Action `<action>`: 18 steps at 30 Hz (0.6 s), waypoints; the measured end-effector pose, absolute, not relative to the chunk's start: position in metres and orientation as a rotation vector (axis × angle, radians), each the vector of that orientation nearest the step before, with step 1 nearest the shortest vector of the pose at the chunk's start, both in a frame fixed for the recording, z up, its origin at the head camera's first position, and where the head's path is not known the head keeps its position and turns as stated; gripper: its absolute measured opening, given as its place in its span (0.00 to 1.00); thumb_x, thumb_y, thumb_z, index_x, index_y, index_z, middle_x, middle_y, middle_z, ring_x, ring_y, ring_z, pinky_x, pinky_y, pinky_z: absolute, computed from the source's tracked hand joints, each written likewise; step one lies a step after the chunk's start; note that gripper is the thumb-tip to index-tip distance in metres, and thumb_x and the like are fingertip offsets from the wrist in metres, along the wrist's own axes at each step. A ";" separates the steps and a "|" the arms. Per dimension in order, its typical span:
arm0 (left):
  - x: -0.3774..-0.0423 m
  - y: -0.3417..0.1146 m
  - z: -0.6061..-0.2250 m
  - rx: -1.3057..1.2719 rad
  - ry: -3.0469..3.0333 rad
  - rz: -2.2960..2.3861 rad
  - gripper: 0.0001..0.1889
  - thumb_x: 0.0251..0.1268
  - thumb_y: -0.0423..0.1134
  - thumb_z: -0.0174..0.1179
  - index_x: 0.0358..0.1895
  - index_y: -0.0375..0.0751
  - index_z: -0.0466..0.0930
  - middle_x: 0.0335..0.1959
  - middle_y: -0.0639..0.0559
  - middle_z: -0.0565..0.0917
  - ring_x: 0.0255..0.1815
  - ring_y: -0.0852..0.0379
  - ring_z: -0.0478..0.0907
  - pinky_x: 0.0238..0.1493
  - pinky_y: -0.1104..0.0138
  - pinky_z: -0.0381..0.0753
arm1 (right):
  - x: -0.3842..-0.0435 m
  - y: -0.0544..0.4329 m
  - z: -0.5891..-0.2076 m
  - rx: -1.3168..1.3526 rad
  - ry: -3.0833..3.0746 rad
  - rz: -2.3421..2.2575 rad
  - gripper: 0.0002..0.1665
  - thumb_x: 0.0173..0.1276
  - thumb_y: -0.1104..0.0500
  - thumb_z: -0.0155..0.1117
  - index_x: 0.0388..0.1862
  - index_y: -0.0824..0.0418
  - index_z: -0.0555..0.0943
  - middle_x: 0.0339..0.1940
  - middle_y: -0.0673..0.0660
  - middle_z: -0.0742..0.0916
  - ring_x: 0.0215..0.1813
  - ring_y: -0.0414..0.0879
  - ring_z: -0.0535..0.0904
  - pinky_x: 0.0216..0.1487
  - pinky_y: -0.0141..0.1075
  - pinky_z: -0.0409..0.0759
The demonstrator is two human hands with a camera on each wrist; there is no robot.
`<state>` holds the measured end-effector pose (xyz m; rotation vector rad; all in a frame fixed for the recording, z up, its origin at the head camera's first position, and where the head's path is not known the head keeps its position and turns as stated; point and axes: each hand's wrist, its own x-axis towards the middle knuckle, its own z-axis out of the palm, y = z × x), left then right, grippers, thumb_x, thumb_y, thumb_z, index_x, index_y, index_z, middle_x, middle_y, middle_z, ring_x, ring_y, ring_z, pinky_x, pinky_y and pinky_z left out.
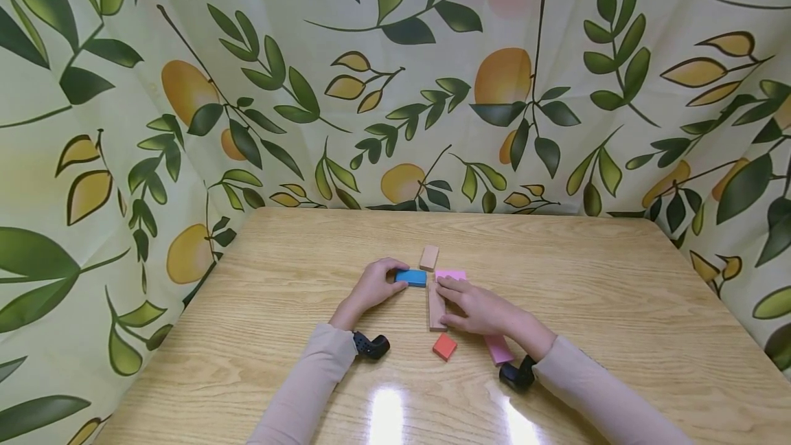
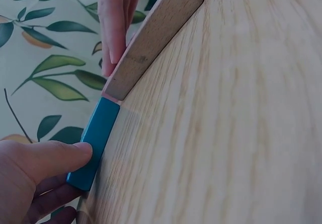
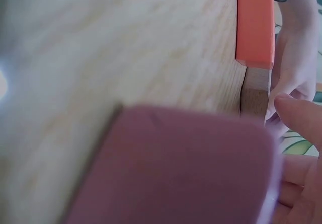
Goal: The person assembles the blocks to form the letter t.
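The left hand (image 1: 374, 286) is pinching the blue block (image 1: 414, 278), probably light, stiff and best held across its long sides, left of the long wooden block (image 1: 436, 309) the straight-fingered right hand (image 1: 478, 307) is touching

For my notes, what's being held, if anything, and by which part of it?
The left hand pinches the blue block by its left end. I can't tell whether the right hand grips the long wooden block.
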<state>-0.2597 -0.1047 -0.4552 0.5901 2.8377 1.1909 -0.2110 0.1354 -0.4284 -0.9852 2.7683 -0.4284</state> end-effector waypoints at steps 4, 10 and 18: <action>-0.260 -0.104 -0.456 0.595 2.837 1.193 0.15 0.61 0.34 0.65 0.51 0.35 0.82 0.54 0.41 0.83 0.60 0.44 0.78 0.67 0.53 0.75 | -0.210 0.135 -0.428 -0.983 2.768 -0.429 0.37 0.70 0.46 0.59 0.71 0.65 0.66 0.75 0.64 0.68 0.76 0.61 0.63 0.74 0.55 0.67; -0.261 -0.102 -0.456 0.597 2.844 1.194 0.15 0.61 0.34 0.64 0.52 0.35 0.82 0.54 0.41 0.83 0.60 0.45 0.78 0.66 0.53 0.76 | -0.210 0.134 -0.428 -0.984 2.774 -0.431 0.37 0.70 0.46 0.59 0.70 0.66 0.67 0.74 0.65 0.68 0.75 0.61 0.64 0.74 0.55 0.66; -0.259 -0.100 -0.454 0.612 2.854 1.169 0.16 0.61 0.35 0.65 0.52 0.35 0.82 0.53 0.41 0.84 0.59 0.45 0.79 0.65 0.53 0.76 | -0.209 0.133 -0.428 -0.978 2.776 -0.433 0.37 0.69 0.47 0.60 0.70 0.67 0.67 0.74 0.65 0.68 0.75 0.61 0.64 0.74 0.55 0.66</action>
